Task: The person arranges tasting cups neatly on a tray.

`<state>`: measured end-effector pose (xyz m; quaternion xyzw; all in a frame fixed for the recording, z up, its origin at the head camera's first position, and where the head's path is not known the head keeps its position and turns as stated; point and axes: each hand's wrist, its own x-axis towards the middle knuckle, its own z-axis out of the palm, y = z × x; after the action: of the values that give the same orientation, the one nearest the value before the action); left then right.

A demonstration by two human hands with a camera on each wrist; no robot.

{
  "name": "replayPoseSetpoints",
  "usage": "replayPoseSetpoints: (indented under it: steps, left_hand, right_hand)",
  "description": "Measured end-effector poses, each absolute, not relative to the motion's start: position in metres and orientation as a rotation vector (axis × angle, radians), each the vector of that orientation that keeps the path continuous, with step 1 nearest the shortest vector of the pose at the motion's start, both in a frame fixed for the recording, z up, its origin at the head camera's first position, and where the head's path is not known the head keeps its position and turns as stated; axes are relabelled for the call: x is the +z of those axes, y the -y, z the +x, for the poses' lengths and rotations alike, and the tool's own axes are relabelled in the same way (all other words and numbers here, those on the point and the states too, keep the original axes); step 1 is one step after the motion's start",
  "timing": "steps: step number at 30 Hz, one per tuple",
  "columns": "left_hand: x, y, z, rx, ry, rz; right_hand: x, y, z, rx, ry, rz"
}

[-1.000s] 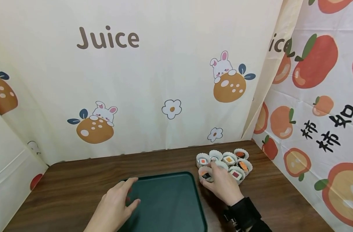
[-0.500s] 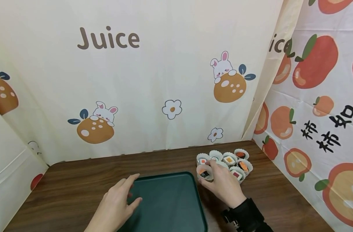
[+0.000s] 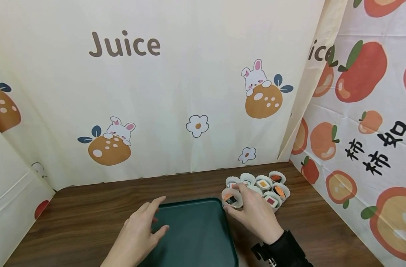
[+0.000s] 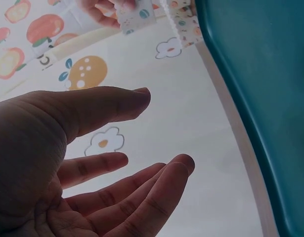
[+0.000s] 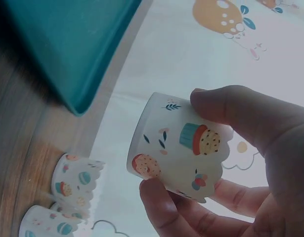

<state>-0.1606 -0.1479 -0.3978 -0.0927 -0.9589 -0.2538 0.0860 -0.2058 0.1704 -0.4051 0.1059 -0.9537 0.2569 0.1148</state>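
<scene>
A white paper baking cup (image 5: 179, 148), printed with cupcakes and leaves, is pinched between the thumb and fingers of my right hand (image 3: 260, 215). A piece of sushi (image 3: 230, 199) with an orange top and black band lies inside it. In the right wrist view the held cup is raised above the other cups. My left hand (image 3: 136, 231) hovers over the left side of a dark green tray (image 3: 194, 230), thumb and fingers spread with nothing between them. That same spread hand shows large in the left wrist view.
Right of the tray, several more paper cups (image 3: 271, 201) holding sushi pieces stand close together on the brown wooden table (image 3: 99, 207). My right hand partly covers some of them. A printed curtain (image 3: 156, 92) rises along the table's back edge, another (image 3: 353, 155) along the right.
My right hand has drawn the held cup slightly left, away from the group and towards the tray's corner. My left hand has shifted a little right and up over the tray.
</scene>
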Motion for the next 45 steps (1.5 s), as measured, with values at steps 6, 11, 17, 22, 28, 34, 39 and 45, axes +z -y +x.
replayPoseSetpoints:
  steps: [6, 11, 17, 22, 28, 34, 39, 45]
  left_hand:
    - [-0.395, 0.136, -0.163, -0.784, 2.817, -0.323]
    - [-0.395, 0.129, -0.164, -0.811, 2.791, -0.366]
    - [-0.396, 0.124, -0.166, -0.866, 2.773, -0.423]
    - [-0.396, 0.121, -0.166, -0.847, 2.76, -0.451]
    - [-0.394, 0.115, -0.165, -0.852, 2.771, -0.465]
    - [-0.395, 0.112, -0.166, -0.864, 2.789, -0.502]
    - [-0.396, 0.11, -0.165, -0.9, 2.793, -0.537]
    - [-0.396, 0.112, -0.164, -0.907, 2.809, -0.57]
  right_hand:
    - [-0.402, -0.167, -0.202, 0.736, 2.774, 0.35]
    - [-0.399, -0.165, -0.199, 0.827, 2.779, 0.383]
    - [-0.397, -0.163, -0.196, 0.938, 2.763, 0.428]
    - [-0.395, -0.16, -0.192, 0.954, 2.762, 0.435]
    - [-0.393, -0.157, -0.188, 0.976, 2.738, 0.482]
    - [-0.392, -0.154, -0.186, 1.023, 2.757, 0.512]
    - [-0.393, -0.151, -0.185, 1.077, 2.735, 0.556]
    - [-0.393, -0.148, -0.182, 1.125, 2.762, 0.599]
